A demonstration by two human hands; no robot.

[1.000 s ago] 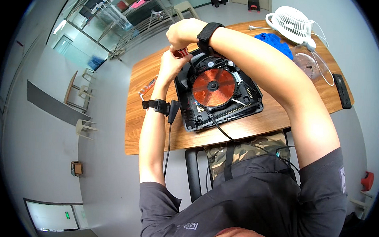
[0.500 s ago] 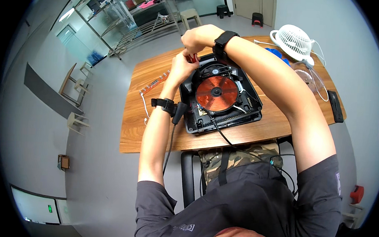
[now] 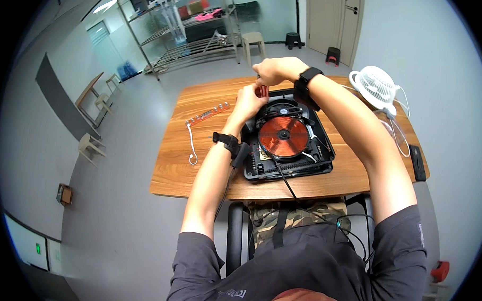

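Observation:
An opened black appliance housing [image 3: 288,176] lies on the wooden table, a round copper coil [image 3: 284,136] and a small black fan [image 3: 278,108] inside it. At the housing's back left corner my left hand [image 3: 249,102] is closed around a red-handled tool [image 3: 261,91], probably a screwdriver; its tip is hidden. My right hand [image 3: 275,69] is just above, fingers curled over the top of that handle. A transparent orange strip with metal parts [image 3: 206,114] and a white lead lies left of the housing.
The wooden table [image 3: 171,169] also holds a white fan [image 3: 375,82], a clear container behind cables and a black bar [image 3: 417,163] at the right. A metal rack [image 3: 186,51], stools [image 3: 253,42] and a side table [image 3: 88,92] stand beyond.
The camera's view has lifted, so table and hands sit lower in the picture, with more of the room behind. Both hands stay on the tool at the housing's back left.

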